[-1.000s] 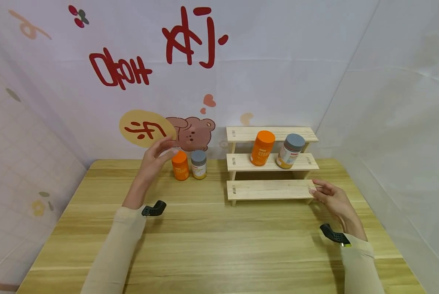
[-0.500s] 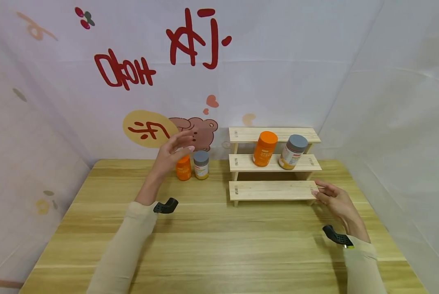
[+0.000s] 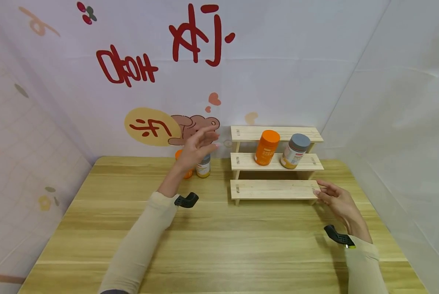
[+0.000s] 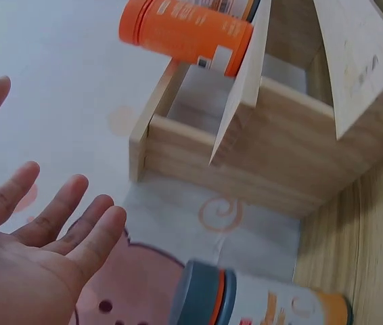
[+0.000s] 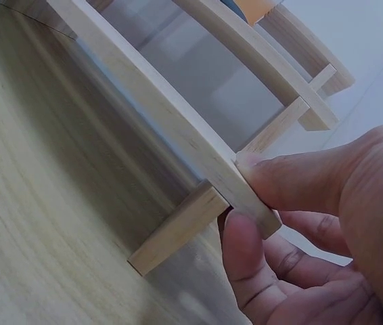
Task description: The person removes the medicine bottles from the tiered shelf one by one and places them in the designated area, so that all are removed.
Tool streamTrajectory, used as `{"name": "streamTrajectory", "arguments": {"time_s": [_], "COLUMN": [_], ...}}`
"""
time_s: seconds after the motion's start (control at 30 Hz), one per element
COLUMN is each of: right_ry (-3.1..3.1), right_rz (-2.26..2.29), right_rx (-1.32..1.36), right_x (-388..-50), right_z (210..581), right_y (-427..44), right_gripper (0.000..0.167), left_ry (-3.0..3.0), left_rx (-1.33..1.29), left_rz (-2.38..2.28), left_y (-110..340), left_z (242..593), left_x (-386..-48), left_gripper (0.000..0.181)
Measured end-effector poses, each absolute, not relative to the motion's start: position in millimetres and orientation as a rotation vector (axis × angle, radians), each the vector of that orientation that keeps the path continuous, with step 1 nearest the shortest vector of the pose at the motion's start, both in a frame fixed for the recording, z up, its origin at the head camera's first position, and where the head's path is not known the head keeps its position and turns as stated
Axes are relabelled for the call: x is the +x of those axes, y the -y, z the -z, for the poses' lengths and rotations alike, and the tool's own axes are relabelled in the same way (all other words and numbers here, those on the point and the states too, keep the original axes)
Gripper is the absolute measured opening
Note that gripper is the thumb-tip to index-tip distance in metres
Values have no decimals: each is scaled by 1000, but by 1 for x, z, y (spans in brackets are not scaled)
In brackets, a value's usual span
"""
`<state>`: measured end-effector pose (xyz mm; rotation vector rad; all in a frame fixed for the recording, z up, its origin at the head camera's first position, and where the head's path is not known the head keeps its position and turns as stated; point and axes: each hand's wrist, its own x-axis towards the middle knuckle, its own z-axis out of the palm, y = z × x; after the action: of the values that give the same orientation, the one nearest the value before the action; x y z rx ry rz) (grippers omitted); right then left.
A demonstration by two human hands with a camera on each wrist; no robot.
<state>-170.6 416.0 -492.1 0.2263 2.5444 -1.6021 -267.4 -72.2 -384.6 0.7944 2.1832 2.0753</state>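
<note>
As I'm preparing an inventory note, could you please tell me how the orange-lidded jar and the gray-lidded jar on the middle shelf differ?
The orange-lidded jar has an orange body; the gray-lidded jar is white above a yellow base. The orange-lidded jar looks slimmer than the gray-lidded jar, and stands nearer the left hand. Both stand upright, lids on, on the middle shelf.

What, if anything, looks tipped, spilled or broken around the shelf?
Nothing stands out. The orange jar and gray-lidded jar on the shelf stand upright, and no spill or break shows. A second orange jar and a second gray-lidded jar stand on the table, partly behind the left hand in the head view.
</note>
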Motion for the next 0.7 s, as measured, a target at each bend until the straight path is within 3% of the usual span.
{"name": "streamTrajectory", "arguments": {"time_s": [0.7], "right_ry": [-2482], "right_rz": [1707], "right_rx": [195], "right_x": [-170], "right_z": [493], "right_y": [-418], "right_gripper": [72], "left_ry": [-2141], "left_rx": [789], "left_rz": [-2016], "left_y": [31], "left_z": [382], "left_x": [-275], "left_gripper": [58]}}
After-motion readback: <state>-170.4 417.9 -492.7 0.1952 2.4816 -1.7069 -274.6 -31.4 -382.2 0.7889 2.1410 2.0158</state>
